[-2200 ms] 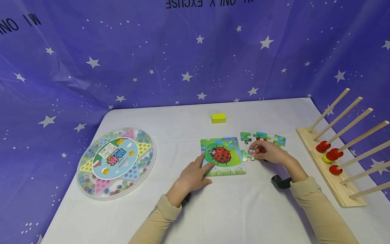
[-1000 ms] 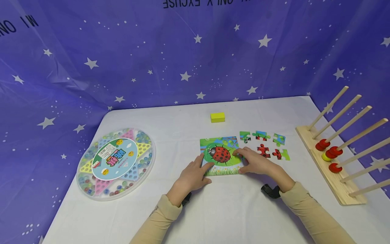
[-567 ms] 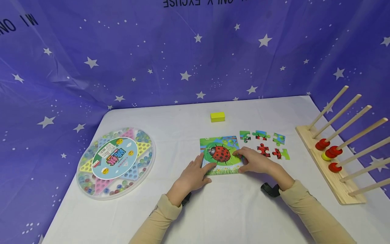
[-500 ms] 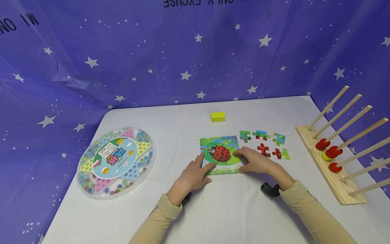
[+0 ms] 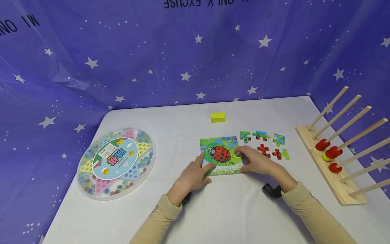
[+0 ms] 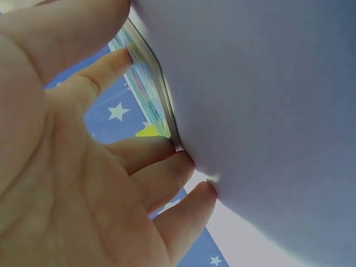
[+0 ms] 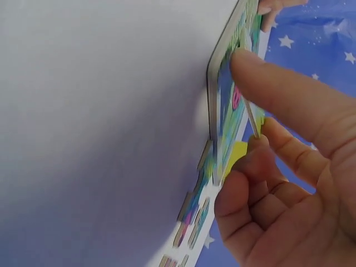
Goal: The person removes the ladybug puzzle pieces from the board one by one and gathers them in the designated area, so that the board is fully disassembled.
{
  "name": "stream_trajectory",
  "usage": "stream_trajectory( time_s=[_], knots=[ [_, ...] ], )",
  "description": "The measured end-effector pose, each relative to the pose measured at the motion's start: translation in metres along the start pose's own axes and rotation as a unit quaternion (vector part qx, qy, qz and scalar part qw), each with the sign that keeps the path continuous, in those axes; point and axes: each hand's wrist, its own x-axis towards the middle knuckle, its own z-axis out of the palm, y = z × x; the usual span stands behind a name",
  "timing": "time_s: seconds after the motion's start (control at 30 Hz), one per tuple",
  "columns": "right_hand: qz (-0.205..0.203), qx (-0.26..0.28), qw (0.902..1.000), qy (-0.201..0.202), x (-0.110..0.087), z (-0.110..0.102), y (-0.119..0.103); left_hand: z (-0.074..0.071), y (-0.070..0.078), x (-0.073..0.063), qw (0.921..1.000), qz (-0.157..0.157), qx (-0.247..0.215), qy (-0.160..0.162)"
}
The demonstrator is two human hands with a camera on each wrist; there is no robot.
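Observation:
A ladybug jigsaw puzzle (image 5: 220,154) lies in its square tray at the middle of the table. My left hand (image 5: 192,174) rests at the tray's left edge with fingers extended; in the left wrist view, the fingertips touch the edge of the tray (image 6: 158,83). My right hand (image 5: 256,161) is over the right side of the puzzle. Between its thumb and fingers it pinches a thin puzzle piece (image 7: 251,114), tilted up from the tray. Most of that piece is hidden by the hand in the head view.
Several loose puzzle pieces (image 5: 263,150) lie right of the tray. A yellow block (image 5: 217,117) sits behind it. On the left is a round Chinese checkers set (image 5: 115,159) with marbles. A wooden peg stand (image 5: 332,166) with red and yellow rings stands at the right.
My right hand has come left from the loose pieces to the puzzle's right side. Just now a piece there has tilted up in its grip. My left hand stays in place.

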Motion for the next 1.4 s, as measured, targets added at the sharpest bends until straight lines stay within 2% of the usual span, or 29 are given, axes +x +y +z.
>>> stream_trajectory(
  time_s=[0.17, 0.33, 0.5, 0.77, 0.9, 1.17, 1.4],
  knots=[
    [0.002, 0.026, 0.9996, 0.012, -0.01, -0.005, 0.009, -0.001, 0.001, -0.001, 1.0, 0.002, -0.004, 0.0],
    [0.022, 0.083, 0.9958, 0.03, -0.029, -0.013, 0.019, -0.002, 0.001, -0.002, 1.0, 0.003, -0.003, 0.001],
    [0.057, 0.111, 0.9908, 0.052, -0.058, -0.025, 0.034, -0.002, 0.002, -0.002, 1.0, 0.006, -0.003, 0.003],
    [0.107, 0.116, 0.9848, 0.072, -0.111, -0.039, 0.065, -0.003, 0.002, -0.002, 0.9999, 0.012, -0.006, 0.008],
    [0.13, 0.115, 0.9814, 0.082, -0.128, -0.04, 0.073, -0.003, 0.002, -0.002, 0.9999, 0.011, -0.007, 0.007],
    [0.122, 0.12, 0.9814, 0.087, -0.134, -0.039, 0.078, -0.003, 0.0, -0.004, 0.9998, 0.011, -0.014, 0.008],
    [0.141, 0.105, 0.9807, 0.086, -0.124, -0.041, 0.074, 0.0, -0.001, -0.001, 0.9997, 0.011, -0.02, 0.011]
  ],
)
